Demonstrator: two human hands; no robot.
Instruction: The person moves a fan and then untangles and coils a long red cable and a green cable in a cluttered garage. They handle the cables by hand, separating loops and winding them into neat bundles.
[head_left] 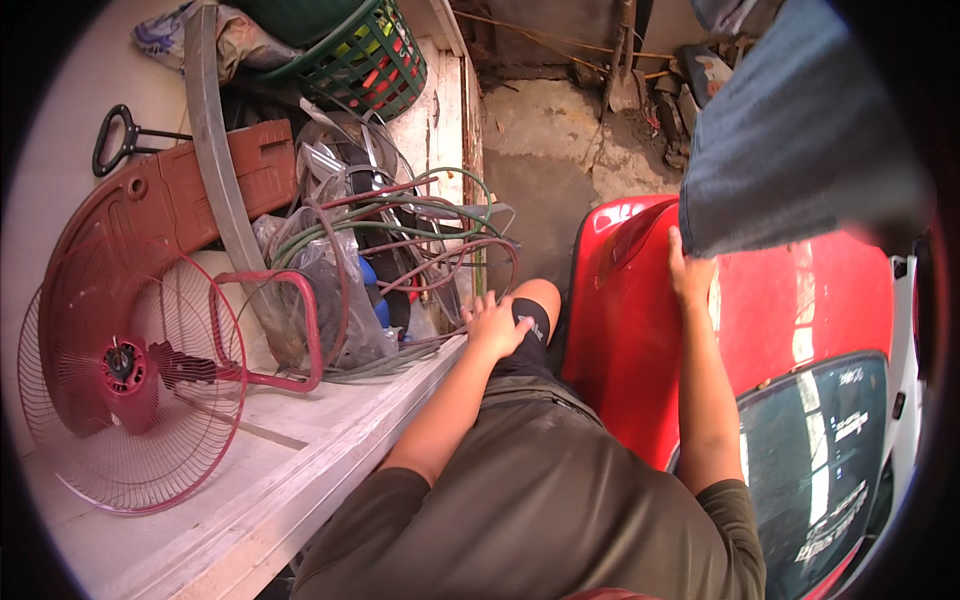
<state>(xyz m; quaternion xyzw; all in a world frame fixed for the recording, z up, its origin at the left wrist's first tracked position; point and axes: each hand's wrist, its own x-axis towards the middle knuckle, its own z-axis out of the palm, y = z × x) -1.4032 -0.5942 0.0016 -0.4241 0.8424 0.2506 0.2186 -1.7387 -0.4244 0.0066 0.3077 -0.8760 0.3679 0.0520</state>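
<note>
Blue-grey fabric (790, 150) hangs at upper R, its lower edge in front of a red car (800, 300); can't tell if it's loose or worn by s.o. R hand (690, 275) is at its lower L corner, one finger pointing up along the edge, the others partly hidden, so can't tell if it's pinching the cloth or just touching. L hand (495, 325) is loosely spread, nothing seen in it, over the dark shorts (530, 322) near the edge of a white wooden bench (330, 470); contact w/ the leg unclear. Nearest stuff on the bench: a tangle of green & reddish cables (400, 225), just beyond the L fingertips, w/ a clear plastic bag (345, 290) next to it. Further L, a pinkish-red fan (125, 370) w/ wire grille, partly over a brown plastic piece (190, 185); a grey metal bar (210, 130) runs across the latter. Green basket (375, 60) at the far end, holding red & yellow bits. Concrete floor (535, 150) btwn bench & car.
</note>
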